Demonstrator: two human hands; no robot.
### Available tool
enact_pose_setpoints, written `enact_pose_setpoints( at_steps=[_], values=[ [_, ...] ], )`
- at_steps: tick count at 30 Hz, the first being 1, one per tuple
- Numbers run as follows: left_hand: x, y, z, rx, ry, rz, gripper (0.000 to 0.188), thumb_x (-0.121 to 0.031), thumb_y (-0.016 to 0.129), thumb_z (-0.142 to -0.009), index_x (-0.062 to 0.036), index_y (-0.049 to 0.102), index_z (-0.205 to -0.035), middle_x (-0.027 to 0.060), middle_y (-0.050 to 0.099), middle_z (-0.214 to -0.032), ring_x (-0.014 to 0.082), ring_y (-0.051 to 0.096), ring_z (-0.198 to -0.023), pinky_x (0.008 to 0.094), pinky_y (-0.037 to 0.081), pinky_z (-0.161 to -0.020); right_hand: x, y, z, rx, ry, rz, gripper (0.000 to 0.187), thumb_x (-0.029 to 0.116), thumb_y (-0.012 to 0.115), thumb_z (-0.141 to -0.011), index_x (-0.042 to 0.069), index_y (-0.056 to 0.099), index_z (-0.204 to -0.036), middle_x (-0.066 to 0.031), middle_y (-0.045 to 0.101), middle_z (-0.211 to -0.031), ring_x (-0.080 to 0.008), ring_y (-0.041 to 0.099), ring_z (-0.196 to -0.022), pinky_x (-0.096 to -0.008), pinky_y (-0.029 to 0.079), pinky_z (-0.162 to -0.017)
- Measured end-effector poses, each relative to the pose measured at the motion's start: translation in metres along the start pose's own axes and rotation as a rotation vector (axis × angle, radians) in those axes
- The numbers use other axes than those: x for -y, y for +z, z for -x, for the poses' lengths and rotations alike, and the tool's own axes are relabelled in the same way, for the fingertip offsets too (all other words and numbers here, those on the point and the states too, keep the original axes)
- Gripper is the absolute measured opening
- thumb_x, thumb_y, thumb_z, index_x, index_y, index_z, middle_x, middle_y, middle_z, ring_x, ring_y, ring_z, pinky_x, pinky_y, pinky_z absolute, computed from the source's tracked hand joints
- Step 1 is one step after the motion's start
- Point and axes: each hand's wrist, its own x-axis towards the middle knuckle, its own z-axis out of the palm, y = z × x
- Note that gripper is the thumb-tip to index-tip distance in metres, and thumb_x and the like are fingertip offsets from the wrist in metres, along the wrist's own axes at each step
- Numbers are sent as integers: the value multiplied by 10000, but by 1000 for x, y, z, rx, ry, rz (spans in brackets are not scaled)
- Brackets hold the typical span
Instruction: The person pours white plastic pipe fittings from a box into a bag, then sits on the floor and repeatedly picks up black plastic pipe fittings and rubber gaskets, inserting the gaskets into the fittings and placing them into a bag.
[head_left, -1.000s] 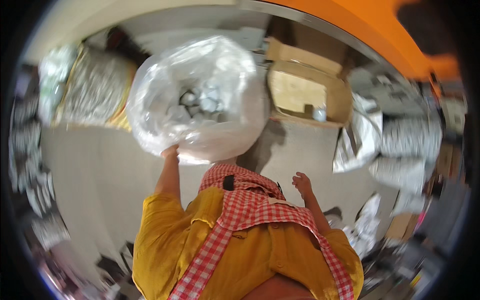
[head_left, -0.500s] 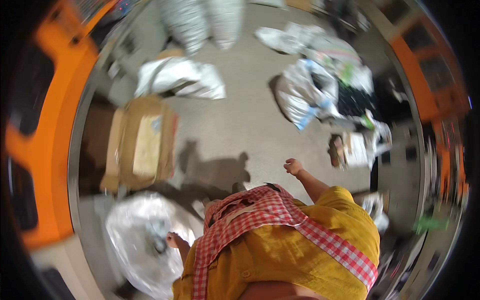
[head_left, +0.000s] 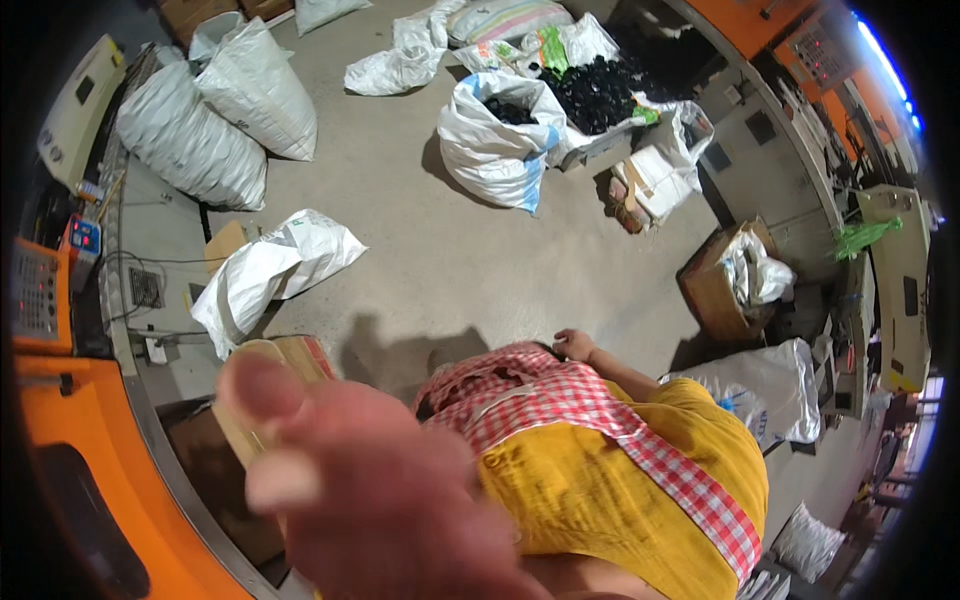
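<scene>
My left hand (head_left: 370,460) is raised very near the camera, large and blurred at the lower left. Two of its fingertips stand apart with nothing between them; the other fingers appear bent. My right hand (head_left: 573,345) hangs low beside my red-and-white checked apron (head_left: 540,390), its fingers loosely curled in and nothing visible in them. Behind the left hand, a cardboard box (head_left: 300,352) is mostly hidden. Neither hand appears to touch any of the bags on the floor.
An open white sack (head_left: 495,150) stands ahead beside a heap of black pieces (head_left: 595,95). Full white sacks (head_left: 260,90) lean at the far left, near a crumpled white bag (head_left: 285,265). To the right are a carton (head_left: 715,285) and a silvery bag (head_left: 780,385). Orange machines (head_left: 75,480) flank both sides.
My left hand has risen from low at my side to close before the camera. The view has turned, bringing more of the right side in. My right hand has drawn nearer the apron.
</scene>
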Motion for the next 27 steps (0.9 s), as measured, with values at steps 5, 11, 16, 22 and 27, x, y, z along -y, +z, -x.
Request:
enact_pose_setpoints(
  at_steps=[5,11,16,22,27],
  values=[
    [53,29,-15,-19,105,38,259,-352,479,-899,-126,572,-982,61,601,-869,192,515,-904,483,352,-898,8,16,0,-218,-80,-418,367,144,617,-877,-27,532,-1190,-116,670,-920,-149,616,-825,-313,498,-748],
    [122,86,-19,-45,108,72,255,-344,493,-892,-122,580,-983,63,603,-876,198,524,-898,479,364,-885,-11,-6,29,-254,231,-282,423,234,635,-819,-11,587,-1160,-185,674,-977,-245,654,-885,-337,505,-798],
    [150,168,-25,5,109,77,253,-337,504,-887,-118,586,-983,65,605,-883,204,530,-893,476,374,-875,-48,-52,-28,-251,259,-299,428,228,630,-832,-11,575,-1183,-182,668,-1016,-250,651,-921,-348,510,-816],
    [170,321,-35,63,95,85,250,-329,517,-880,-115,593,-984,67,607,-890,210,539,-886,473,385,-862,-70,-175,-97,-311,145,-290,376,246,650,-802,18,615,-1100,-186,680,-941,-281,665,-849,-355,510,-768],
    [196,433,-52,72,86,114,249,-323,528,-875,-111,599,-985,69,609,-896,215,545,-881,470,395,-851,-94,-280,-119,-317,197,-236,378,229,624,-808,10,605,-1116,-179,684,-924,-281,666,-851,-358,510,-767]
  ],
)
